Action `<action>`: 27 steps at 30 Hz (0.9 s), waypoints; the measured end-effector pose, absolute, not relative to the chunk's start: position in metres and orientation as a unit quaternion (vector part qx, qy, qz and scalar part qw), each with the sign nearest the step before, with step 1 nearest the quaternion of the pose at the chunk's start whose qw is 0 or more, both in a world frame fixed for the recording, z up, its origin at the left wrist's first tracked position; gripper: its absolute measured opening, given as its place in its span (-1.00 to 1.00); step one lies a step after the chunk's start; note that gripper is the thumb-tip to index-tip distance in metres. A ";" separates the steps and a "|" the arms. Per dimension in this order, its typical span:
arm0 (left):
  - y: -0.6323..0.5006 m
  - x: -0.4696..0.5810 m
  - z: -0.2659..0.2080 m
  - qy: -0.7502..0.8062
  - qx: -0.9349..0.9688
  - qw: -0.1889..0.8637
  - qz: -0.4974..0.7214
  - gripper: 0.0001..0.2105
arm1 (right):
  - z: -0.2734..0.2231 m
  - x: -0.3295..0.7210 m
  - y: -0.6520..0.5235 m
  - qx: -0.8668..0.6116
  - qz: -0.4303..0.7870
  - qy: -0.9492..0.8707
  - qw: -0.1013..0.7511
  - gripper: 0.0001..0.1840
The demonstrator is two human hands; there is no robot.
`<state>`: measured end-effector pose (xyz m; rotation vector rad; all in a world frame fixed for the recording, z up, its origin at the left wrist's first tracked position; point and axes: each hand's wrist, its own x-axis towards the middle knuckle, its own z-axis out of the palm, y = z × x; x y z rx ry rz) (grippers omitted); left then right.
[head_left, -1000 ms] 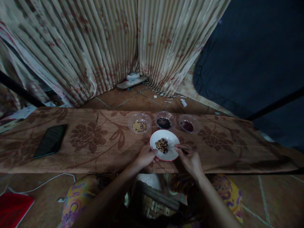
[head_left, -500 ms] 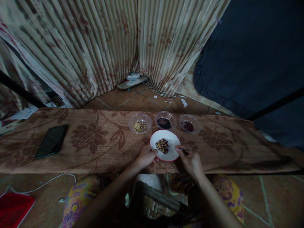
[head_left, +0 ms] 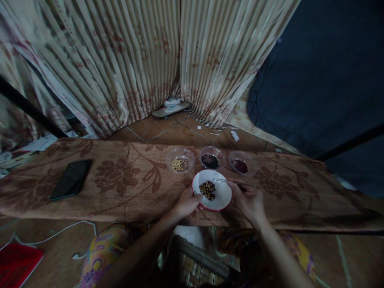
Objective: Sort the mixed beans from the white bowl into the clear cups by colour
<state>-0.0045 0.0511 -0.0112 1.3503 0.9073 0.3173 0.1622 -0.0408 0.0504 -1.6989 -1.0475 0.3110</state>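
Note:
My left hand is closed on the left rim of a white bowl with a red edge, thumb over the rim and fingers underneath. Inside, yellow and dark red beans lie mixed in a heap. Between the fingers of my right hand is a thin two-pronged metal tool; whether it is tweezers or chopsticks I cannot tell. Its silvery tips are over the bowl, apart from the heap. Behind stand three clear plastic bowls: one with yellow beans, one with black grains, one with dark red beans.
A brown floral cloth covers the narrow table. On its left lies a dark phone. Beyond the far edge are a skateboard, striped curtains and white scraps on the tiled floor.
The tool's tips have moved away from the bean heap toward the bowl's far side. My right hand has shifted slightly right. The whole view has shifted a little.

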 end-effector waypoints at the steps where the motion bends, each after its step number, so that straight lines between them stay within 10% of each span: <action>1: 0.051 -0.005 -0.010 0.398 0.602 0.678 0.141 -0.76 | 0.057 0.159 -0.031 -0.699 0.133 -0.450 0.540 -0.73; 27: 0.051 -0.005 -0.013 0.379 0.608 0.683 0.142 -0.77 | 0.024 0.173 -0.043 -0.747 0.162 -0.441 0.471 -0.63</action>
